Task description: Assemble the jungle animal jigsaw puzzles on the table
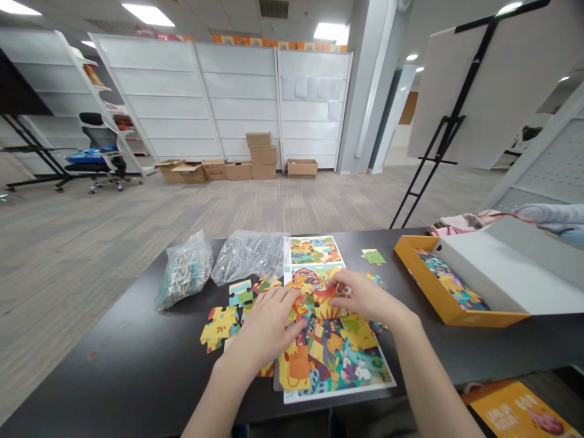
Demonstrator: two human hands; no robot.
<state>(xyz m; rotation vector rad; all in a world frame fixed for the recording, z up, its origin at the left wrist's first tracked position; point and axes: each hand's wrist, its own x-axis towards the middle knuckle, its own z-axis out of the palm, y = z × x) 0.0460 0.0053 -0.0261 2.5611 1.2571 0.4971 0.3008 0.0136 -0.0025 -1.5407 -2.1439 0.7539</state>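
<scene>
A colourful jigsaw puzzle (337,359) lies partly joined on a printed picture sheet (314,249) on the dark table (137,365). My left hand (269,319) rests flat on the joined pieces, fingers stretched out. My right hand (360,295) pinches an orange-red puzzle piece (325,294) at the puzzle's upper edge. Loose pieces (221,322) lie to the left of my left hand. A single green piece (374,257) sits apart, beyond my right hand.
Two clear plastic bags (185,267) (249,255) lie at the table's far left side, one holding pieces. An orange puzzle box (438,298) with a white lid (511,267) across it stands at right. An easel (456,109) stands behind the table. An orange booklet (520,410) shows at lower right.
</scene>
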